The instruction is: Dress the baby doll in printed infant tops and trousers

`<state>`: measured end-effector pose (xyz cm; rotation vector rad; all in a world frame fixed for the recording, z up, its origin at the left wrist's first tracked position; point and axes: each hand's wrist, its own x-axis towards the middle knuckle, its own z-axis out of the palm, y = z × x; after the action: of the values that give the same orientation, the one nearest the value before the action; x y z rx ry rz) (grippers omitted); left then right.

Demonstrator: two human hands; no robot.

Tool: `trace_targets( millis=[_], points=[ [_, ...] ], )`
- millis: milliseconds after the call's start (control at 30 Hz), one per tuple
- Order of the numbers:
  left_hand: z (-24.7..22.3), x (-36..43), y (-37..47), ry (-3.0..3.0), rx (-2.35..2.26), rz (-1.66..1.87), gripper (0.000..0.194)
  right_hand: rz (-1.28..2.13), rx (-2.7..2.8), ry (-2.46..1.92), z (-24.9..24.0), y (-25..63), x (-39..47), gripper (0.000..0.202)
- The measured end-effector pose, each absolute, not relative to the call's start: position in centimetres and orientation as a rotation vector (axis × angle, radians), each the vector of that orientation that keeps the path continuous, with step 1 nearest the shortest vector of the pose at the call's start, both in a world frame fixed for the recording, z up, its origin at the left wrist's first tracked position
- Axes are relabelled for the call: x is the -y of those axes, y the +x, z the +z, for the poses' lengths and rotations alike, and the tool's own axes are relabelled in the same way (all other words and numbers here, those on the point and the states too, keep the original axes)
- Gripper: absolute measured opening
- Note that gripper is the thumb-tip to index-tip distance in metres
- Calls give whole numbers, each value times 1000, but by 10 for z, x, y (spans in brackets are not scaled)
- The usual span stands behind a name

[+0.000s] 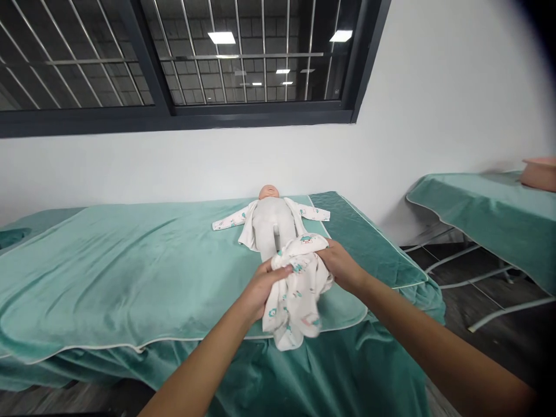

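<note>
A baby doll lies on its back on the green-covered bed, its head toward the wall. It wears a white printed top, open at the front with sleeves spread, over a light grey body. White printed pants hang bunched near the doll's feet, over the bed's front edge. My left hand grips the cloth on its left side, thumb on top. My right hand holds the upper right part, its fingertips hidden in the fabric. The doll's feet are hidden behind the cloth.
The green blanket spreads left of the doll, with a darker green cover on the right. A second green-covered bed with metal legs and a pink box stands at the right. Behind are a white wall and a barred window.
</note>
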<state>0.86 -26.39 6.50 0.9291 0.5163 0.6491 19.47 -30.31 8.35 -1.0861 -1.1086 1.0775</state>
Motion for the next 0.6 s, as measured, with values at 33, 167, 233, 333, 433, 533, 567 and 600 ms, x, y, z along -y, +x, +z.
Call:
trace_targets(
  millis=[33, 167, 233, 333, 433, 533, 567, 600],
  points=[
    [68, 261, 8, 875, -503, 707, 38, 1148, 1124, -1047, 85, 196, 305, 31],
    [82, 248, 8, 696, -457, 734, 41, 1434, 1151, -929, 90, 197, 311, 44],
    [86, 245, 9, 689, -460, 718, 43, 1490, 1133, -913, 89, 195, 311, 49],
    [82, 244, 11, 838, -532, 789, 40, 1487, 1098, -965, 74, 193, 309, 51],
    [67, 246, 10, 1056, -753, 780, 32, 1370, 1059, -1119, 40, 191, 310, 50],
    [53, 248, 10, 1362, -960, 678, 23, 1226, 1022, -1315, 0, 189, 313, 46],
    [50, 249, 10, 1513, -1017, 673, 19, 1171, 1024, -1359, -10, 188, 313, 43],
    [48, 250, 12, 1676, -1071, 683, 15, 1113, 1032, -1393, -19, 187, 313, 40]
  ],
)
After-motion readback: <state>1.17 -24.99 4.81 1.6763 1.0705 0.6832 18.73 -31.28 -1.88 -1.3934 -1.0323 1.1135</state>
